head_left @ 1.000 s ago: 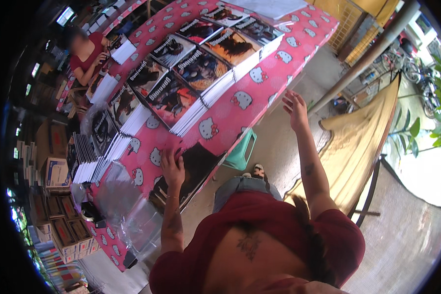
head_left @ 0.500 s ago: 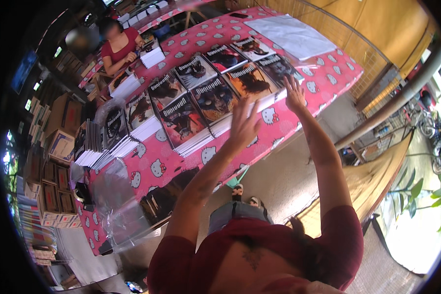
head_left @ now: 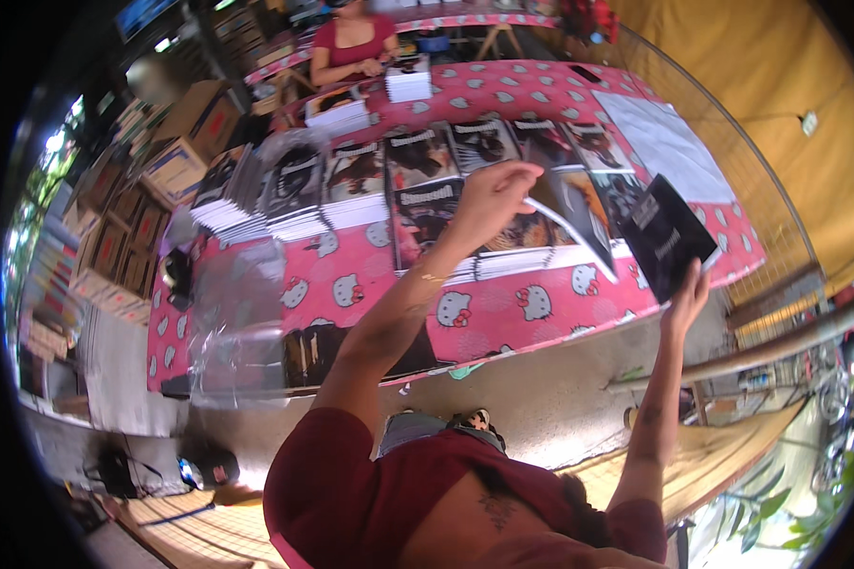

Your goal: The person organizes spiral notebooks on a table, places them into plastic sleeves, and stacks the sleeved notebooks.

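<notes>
My left hand (head_left: 495,204) is closed on the edge of a thin booklet (head_left: 586,213), tilted above the stacks with its white page edges showing. At the right, my right hand (head_left: 690,296) grips the lower edge of a booklet with a black cover (head_left: 666,237), raised over the table's near right side. Beneath and beyond my hands, booklet stacks (head_left: 417,156) with dark picture covers lie in two rows. The front row (head_left: 427,213) is partly hidden by my left hand and the lifted booklet.
A pink patterned cloth covers the table (head_left: 351,284). More booklet stacks (head_left: 351,199) and clear plastic sheeting (head_left: 237,322) lie at the left. A white sheet (head_left: 669,142) lies far right. Across the table sits a person (head_left: 351,47) beside booklet piles (head_left: 408,81). Cardboard boxes (head_left: 114,237) stand left.
Both hands, empty and spread over the front stacks before, now each hold a raised booklet. My right hand has moved rightward. The view has turned, shifting the table within it.
</notes>
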Motion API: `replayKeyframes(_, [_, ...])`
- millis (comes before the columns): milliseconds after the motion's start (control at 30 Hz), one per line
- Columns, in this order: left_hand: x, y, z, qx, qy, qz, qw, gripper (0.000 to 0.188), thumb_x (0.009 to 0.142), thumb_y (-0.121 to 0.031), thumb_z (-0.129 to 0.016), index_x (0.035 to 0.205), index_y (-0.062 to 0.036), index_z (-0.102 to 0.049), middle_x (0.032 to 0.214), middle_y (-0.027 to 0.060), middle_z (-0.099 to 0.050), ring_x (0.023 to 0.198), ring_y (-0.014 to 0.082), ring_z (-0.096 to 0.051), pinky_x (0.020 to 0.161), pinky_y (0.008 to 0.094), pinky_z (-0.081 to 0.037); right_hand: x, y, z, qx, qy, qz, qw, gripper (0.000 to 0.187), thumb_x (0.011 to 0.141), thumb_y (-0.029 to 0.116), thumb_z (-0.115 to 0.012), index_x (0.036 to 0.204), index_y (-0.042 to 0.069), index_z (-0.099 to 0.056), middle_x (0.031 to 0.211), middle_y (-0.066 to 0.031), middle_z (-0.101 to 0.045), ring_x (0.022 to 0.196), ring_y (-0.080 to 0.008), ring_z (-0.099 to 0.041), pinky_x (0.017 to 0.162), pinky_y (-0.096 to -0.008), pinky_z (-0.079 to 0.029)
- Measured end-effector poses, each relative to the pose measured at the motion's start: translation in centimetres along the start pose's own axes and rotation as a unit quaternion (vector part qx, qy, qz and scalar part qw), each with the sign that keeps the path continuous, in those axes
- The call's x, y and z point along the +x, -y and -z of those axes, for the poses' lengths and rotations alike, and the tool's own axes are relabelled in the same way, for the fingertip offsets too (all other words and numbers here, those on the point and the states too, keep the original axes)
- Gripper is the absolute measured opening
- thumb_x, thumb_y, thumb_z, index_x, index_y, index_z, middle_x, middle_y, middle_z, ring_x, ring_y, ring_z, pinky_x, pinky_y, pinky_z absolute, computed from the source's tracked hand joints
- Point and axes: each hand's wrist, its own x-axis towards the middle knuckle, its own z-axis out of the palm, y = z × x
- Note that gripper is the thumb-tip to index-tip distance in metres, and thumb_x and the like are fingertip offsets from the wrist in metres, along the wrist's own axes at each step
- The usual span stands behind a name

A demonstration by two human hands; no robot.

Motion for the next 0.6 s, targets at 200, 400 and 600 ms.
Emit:
replayKeyframes(200, [-12.9,-4.5,15.2,0.123,-0.195,-0.062,0.971,0.024,0.091,-0.018,-0.064,0.106,0.0008,-0.062,0.091,0.0088,-0.066,0.087,0.019,-0.066,0.079,0.0288,-0.052,-11.8,7.2,-7.1,0.283,0.023,-0.117,0.952,0.045,0.1,0.026,-0.051,0.136,0.001,-0.044,0.129,-0.011,-0.054,0.116,-0.0198,-0.055,0.099,-0.034,-0.044])
replayKeyframes(400, [-20.7,-12.9,27.4,0.707,-0.23,-0.279,0.608,0.026,0.081,-0.026,-0.074,0.096,-0.0059,-0.067,0.093,0.0029,-0.066,0.081,0.0223,-0.057,0.088,0.0335,-0.038,-25.1,9.5,-15.9,0.048,0.186,0.02,0.981,0.029,0.099,0.017,-0.049,0.119,-0.002,-0.057,0.116,-0.0137,-0.061,0.102,-0.0219,-0.06,0.09,-0.0351,-0.047])
replayKeyframes(600, [-21.8,-12.0,36.2,0.426,-0.225,-0.114,0.869,0.022,0.089,-0.024,-0.067,0.098,-0.0045,-0.066,0.086,0.0009,-0.065,0.081,0.0132,-0.057,0.071,0.0262,-0.044,-41.3,5.5,-26.7,-0.192,0.47,0.263,0.82,0.052,0.086,0.032,-0.065,0.134,0.016,-0.052,0.146,-0.0117,-0.042,0.134,-0.0336,-0.039,0.105,-0.0568,-0.032])
